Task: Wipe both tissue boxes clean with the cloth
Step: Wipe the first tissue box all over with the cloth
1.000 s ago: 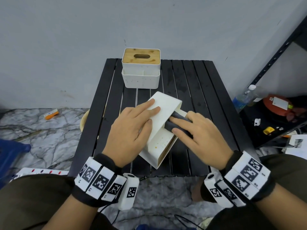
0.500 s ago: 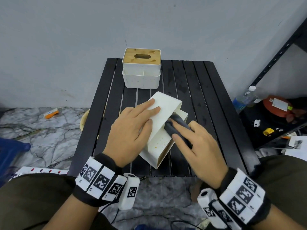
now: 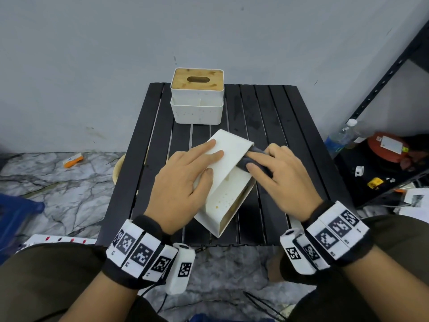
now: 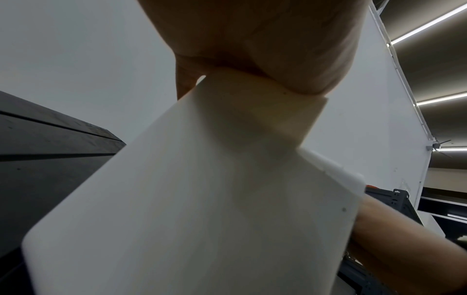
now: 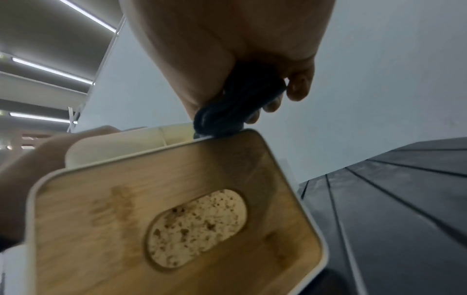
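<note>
His left hand (image 3: pixel 183 180) lies flat, fingers straight, steadying the tipped tissue box (image 3: pixel 226 180) mid-desk (image 3: pixel 290 135). His right hand (image 3: pixel 283 180) bunches the dark cloth (image 3: pixel 254 156) against its upper edge. The second tissue box (image 3: pixel 197 98) stands upright at the desk's far edge.
</note>
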